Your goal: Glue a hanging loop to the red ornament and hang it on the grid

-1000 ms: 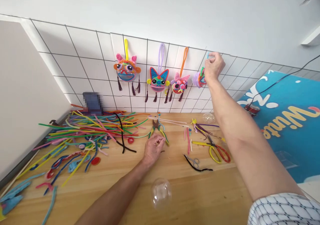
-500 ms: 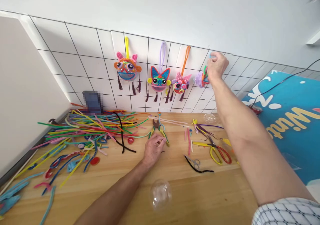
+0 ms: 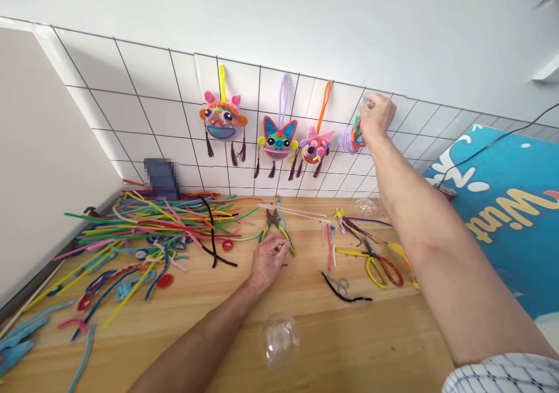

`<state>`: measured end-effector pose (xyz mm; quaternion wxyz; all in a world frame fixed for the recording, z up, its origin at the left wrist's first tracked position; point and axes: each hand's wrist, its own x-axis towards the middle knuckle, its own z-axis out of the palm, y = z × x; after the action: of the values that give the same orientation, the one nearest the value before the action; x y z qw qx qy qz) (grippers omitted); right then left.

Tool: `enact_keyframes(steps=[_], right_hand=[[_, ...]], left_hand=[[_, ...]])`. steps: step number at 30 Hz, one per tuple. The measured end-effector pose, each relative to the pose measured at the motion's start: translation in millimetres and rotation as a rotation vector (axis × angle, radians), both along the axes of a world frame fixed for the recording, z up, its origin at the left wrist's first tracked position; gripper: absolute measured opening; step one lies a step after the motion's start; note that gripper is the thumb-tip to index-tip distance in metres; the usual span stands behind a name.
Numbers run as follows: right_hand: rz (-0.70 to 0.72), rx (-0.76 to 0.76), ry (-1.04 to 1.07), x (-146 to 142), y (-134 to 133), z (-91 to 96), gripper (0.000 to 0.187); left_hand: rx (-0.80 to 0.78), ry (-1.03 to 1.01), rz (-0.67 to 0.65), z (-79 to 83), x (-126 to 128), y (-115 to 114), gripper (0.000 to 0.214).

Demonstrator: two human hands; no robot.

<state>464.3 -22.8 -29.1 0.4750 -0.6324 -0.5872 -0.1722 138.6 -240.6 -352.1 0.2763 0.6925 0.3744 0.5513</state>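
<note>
High on the right, my right hand (image 3: 379, 113) pinches the light blue hanging loop (image 3: 365, 98) of an ornament (image 3: 350, 139) wrapped in purple pipe cleaner. Part of that ornament is hidden behind the hand and wrist. My left hand (image 3: 269, 260) rests on the table with its fingers curled together; whatever they hold, if anything, is hidden. Just beyond these fingers lie green-and-yellow-handled pliers (image 3: 272, 217), handles toward me. Three finished face ornaments hang in a row to the left: an orange one (image 3: 222, 120), a blue-eared one (image 3: 279, 140) and a pink one (image 3: 316, 147).
Pipe cleaners (image 3: 166, 221) cover the table's left side, with red buttons (image 3: 165, 280) among them. A clear plastic dome (image 3: 280, 340) lies in front. Red-and-yellow scissors (image 3: 376, 265) and small scissors (image 3: 340, 286) are to the right, by a blue board (image 3: 515, 206).
My right hand has shifted slightly left with the loop in its fingers. The left hand has stayed in place.
</note>
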Motion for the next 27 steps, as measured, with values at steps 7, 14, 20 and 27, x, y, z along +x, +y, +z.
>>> enact_keyframes(steps=[7, 14, 20, 27], right_hand=[[-0.088, 0.007, 0.037, -17.5, -29.1, 8.0, 0.044], [-0.129, -0.056, -0.017, -20.6, -36.0, 14.0, 0.046], [-0.14, -0.043, -0.03, -20.4, -36.5, 13.8, 0.045], [-0.13, -0.063, -0.08, -10.6, -32.4, 12.7, 0.05]], left_hand=[[-0.031, 0.038, -0.015, 0.9, -0.6, -0.5, 0.021], [-0.046, 0.043, -0.021, 0.3, 0.2, -1.1, 0.019], [-0.066, 0.092, -0.011, -0.4, 0.1, -0.7, 0.017], [-0.06, 0.106, -0.032, 0.5, -0.8, -1.1, 0.017]])
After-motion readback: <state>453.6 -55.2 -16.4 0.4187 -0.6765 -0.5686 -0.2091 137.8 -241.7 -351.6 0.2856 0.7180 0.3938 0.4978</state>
